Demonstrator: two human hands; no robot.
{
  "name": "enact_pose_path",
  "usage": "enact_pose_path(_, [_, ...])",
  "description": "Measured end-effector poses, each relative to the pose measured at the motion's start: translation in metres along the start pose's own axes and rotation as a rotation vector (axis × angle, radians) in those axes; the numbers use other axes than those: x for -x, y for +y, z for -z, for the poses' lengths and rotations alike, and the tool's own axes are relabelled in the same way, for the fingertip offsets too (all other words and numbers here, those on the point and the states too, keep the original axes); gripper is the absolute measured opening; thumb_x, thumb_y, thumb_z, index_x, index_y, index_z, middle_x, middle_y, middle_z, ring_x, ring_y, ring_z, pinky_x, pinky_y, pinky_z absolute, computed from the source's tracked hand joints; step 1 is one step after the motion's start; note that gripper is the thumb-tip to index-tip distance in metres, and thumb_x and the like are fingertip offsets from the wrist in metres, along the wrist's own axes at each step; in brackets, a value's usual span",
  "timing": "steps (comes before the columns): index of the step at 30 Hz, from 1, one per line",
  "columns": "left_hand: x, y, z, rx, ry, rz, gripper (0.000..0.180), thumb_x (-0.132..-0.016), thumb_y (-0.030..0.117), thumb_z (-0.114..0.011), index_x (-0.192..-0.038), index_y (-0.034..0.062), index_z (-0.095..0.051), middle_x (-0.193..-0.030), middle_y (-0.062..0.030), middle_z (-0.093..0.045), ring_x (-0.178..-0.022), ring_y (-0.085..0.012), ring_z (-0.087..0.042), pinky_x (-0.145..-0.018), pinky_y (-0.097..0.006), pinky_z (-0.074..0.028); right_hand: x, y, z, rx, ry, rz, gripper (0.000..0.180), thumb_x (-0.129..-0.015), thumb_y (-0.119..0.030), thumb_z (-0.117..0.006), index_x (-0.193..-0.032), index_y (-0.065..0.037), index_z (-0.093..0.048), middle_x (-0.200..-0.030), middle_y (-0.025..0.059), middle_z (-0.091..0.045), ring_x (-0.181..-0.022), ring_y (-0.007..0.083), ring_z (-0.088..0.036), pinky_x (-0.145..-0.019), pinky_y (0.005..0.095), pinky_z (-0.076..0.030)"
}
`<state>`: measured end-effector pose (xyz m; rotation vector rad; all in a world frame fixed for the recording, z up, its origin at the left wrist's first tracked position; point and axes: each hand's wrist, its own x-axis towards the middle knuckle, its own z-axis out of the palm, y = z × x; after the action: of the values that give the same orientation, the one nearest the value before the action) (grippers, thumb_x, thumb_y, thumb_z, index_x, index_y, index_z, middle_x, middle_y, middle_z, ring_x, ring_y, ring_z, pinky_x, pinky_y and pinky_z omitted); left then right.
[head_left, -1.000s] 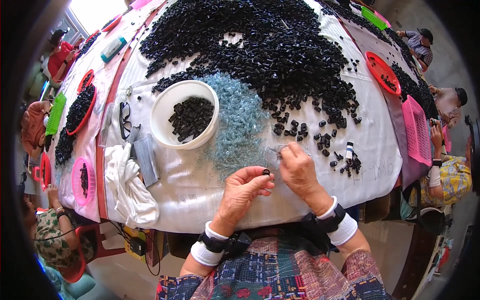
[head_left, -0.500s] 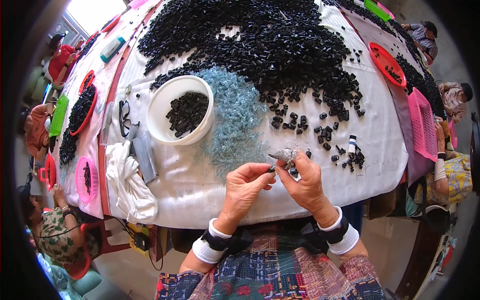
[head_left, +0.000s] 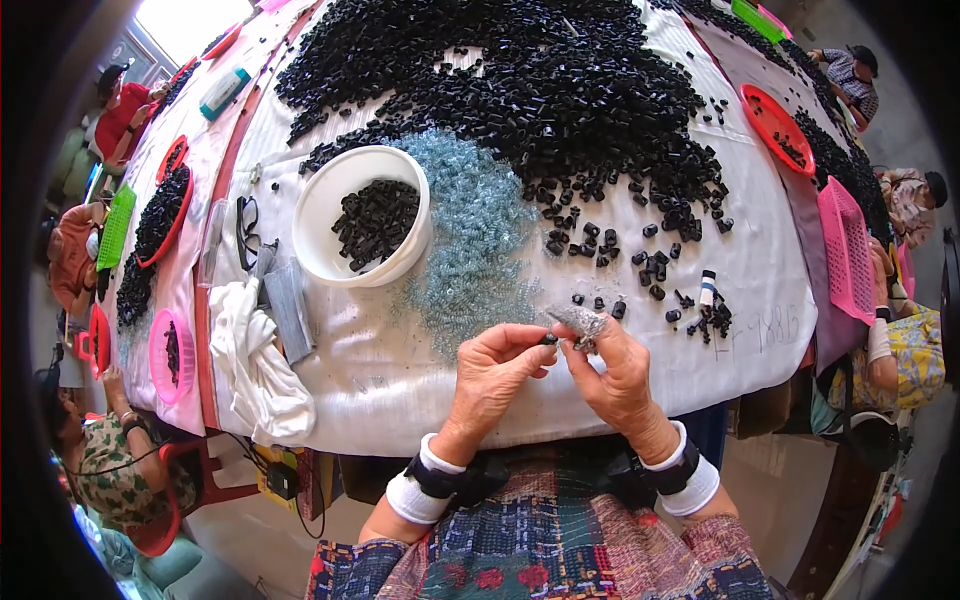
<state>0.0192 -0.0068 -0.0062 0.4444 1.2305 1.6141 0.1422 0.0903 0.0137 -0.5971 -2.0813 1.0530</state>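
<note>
Since a second ago, the right hand (head_left: 616, 375) has been drawn down toward the left hand (head_left: 490, 385). Below and right of the white bowl (head_left: 318, 228), a small black piece (head_left: 549, 339) is pinched by the left fingertips, and a silvery pointed object (head_left: 577, 321) is gripped in the right hand.

Black straps (head_left: 432, 484) cross white wristbands (head_left: 408, 503); the patchwork garment (head_left: 540, 535) is multicoloured.

Opening (head_left: 195, 22) at upper left: overexposed. Tabletop (head_left: 410, 400): brightly lit, soft shadows. Fisheye curvature bends edges; black vignetting surrounds view.
</note>
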Motion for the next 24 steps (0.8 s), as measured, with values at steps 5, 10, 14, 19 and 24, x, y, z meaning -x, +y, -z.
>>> enact_pose_path(5, [0.0009, -0.0003, 0.0015, -0.006, -0.024, -0.003, 0.02, -0.083, 0.004, -0.066, -0.102, -0.0017, -0.063, -0.09, -0.0071, -0.067, -0.08, -0.0113, -0.064, -0.068, -0.023, -0.052, 0.0011, 0.0037, -0.0044, 0.056, 0.013, 0.076, 0.026, -0.071, 0.01, -0.061, -0.095, 0.001, -0.06, -0.078, 0.014, -0.057, -0.062, 0.026, -0.059, -0.054, 0.0326, -0.049])
enact_pose_path(10, [0.0014, -0.002, 0.0028, 0.001, -0.025, -0.011, 0.02, -0.083, 0.005, -0.066, -0.102, -0.0017, -0.063, -0.089, -0.0068, -0.067, -0.08, -0.0108, -0.064, -0.069, -0.023, -0.052, 0.0005, 0.0018, -0.0034, 0.116, 0.008, 0.131, 0.024, -0.07, 0.009, -0.061, -0.093, 0.002, -0.06, -0.079, 0.0149, -0.057, -0.063, 0.0265, -0.059, -0.053, 0.0335, -0.048])
enact_pose_path(14, [0.0016, -0.0028, 0.0046, 0.021, -0.025, -0.009, 0.021, -0.082, 0.005, -0.067, -0.101, -0.0019, -0.063, -0.088, -0.0078, -0.067, -0.077, -0.0114, -0.064, -0.068, -0.022, -0.052, -0.0003, -0.0019, -0.0037, 0.073, 0.014, 0.046, 0.023, -0.069, 0.009, -0.062, -0.092, 0.002, -0.06, -0.079, 0.0152, -0.057, -0.065, 0.0287, -0.059, -0.055, 0.0345, -0.048])
enact_pose_path(19, [0.0007, -0.0023, 0.004, 0.029, -0.027, -0.033, 0.022, -0.081, 0.005, -0.068, -0.101, -0.002, -0.063, -0.088, -0.0088, -0.068, -0.073, -0.0118, -0.064, -0.068, -0.023, -0.052, -0.0007, 0.0001, -0.0031, 0.157, -0.025, 0.172, 0.025, -0.069, 0.01, -0.062, -0.092, 0.002, -0.06, -0.08, 0.0151, -0.057, -0.067, 0.0294, -0.058, -0.056, 0.0339, -0.048])
enact_pose_path(24, [0.0002, -0.0029, 0.0048, 0.05, -0.01, -0.007, 0.02, -0.082, 0.004, -0.067, -0.101, -0.0026, -0.062, -0.09, -0.0099, -0.068, -0.075, -0.0133, -0.065, -0.068, -0.024, -0.053, 0.0004, 0.0035, 0.0026, 0.197, 0.058, 0.156, 0.026, -0.071, 0.011, -0.06, -0.095, 0.001, -0.06, -0.081, 0.0146, -0.058, -0.067, 0.0283, -0.058, -0.057, 0.033, -0.048])
